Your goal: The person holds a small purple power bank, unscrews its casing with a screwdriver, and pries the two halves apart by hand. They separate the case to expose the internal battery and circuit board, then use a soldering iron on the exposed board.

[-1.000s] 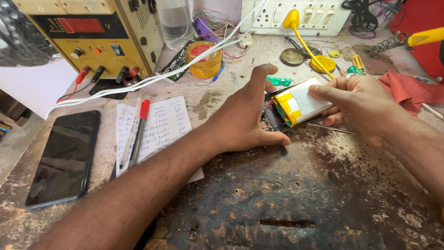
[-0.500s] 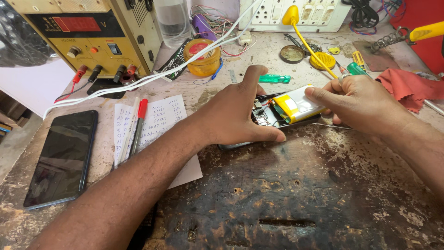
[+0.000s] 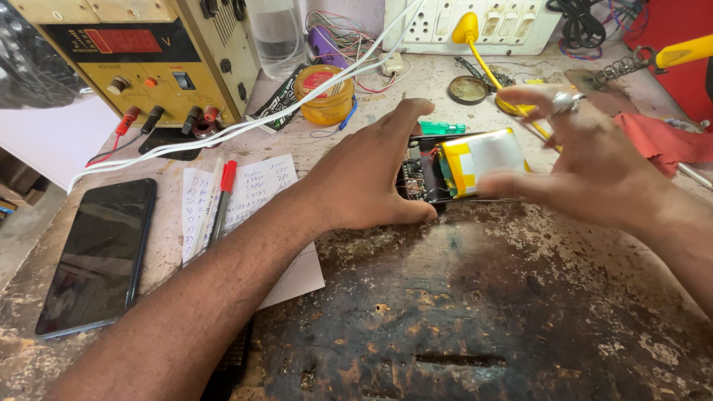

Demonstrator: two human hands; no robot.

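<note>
Bracing the opened device [image 3: 425, 178] at its near-left corner with the left hand [image 3: 371, 182], thumb pressing along the near edge, fingers arching over the far side. Hovering the right hand [image 3: 587, 167] just beside the silver battery pack [image 3: 483, 157], fingers spread and gripping nothing, one fingertip maybe touching. Lying between both hands on the worn bench [image 3: 483, 312], long axis running left-right. Sitting well apart at left: phone [image 3: 96, 252], red pen [image 3: 221, 200].
</note>
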